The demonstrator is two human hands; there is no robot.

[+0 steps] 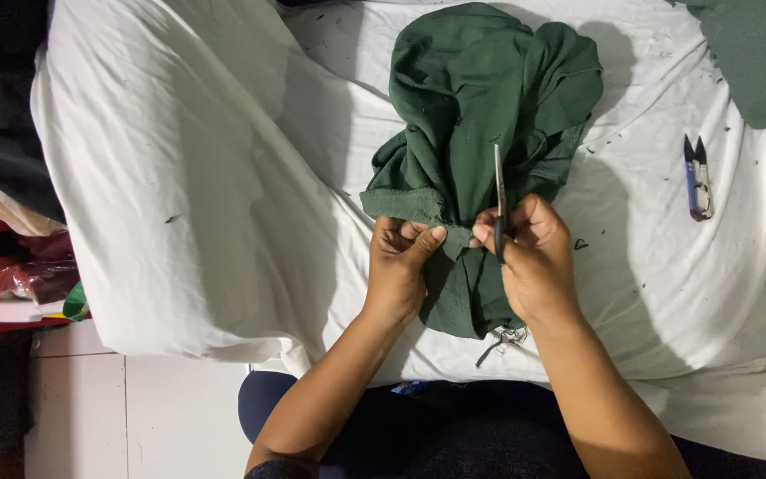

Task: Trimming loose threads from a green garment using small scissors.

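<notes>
Pinched between my left hand (398,257) thumb and fingers is a fold of the green garment (480,133), right at its ribbed hem, while my right hand (529,257) is closed around a slim pair of snips (499,200), blades pointing away from me and standing nearly upright against the cloth. Both hands are shut tight on what they hold, and they nearly touch at the seam between them.

The garment lies bunched on the white sheet (188,177), toward its middle and nearer the far edge than the near one, with its lower end hanging over the near edge toward my lap. By my judgement the trimming is underway but not finished: dark bits of thread are scattered across the sheet, mostly to the right of the garment, and a loose tangle of threads (503,341) dangles from the bottom hem just below my right wrist, so at least that is left to cut.

Counting: one green garment in hand, one pair of snips in my grip, and a second pair of snips (698,177) with a blue handle lying idle near the sheet's right edge, well apart from my hands. More green cloth (760,62) sits at the far right corner. Off the left edge lies a heap of mixed fabrics (2,222).
</notes>
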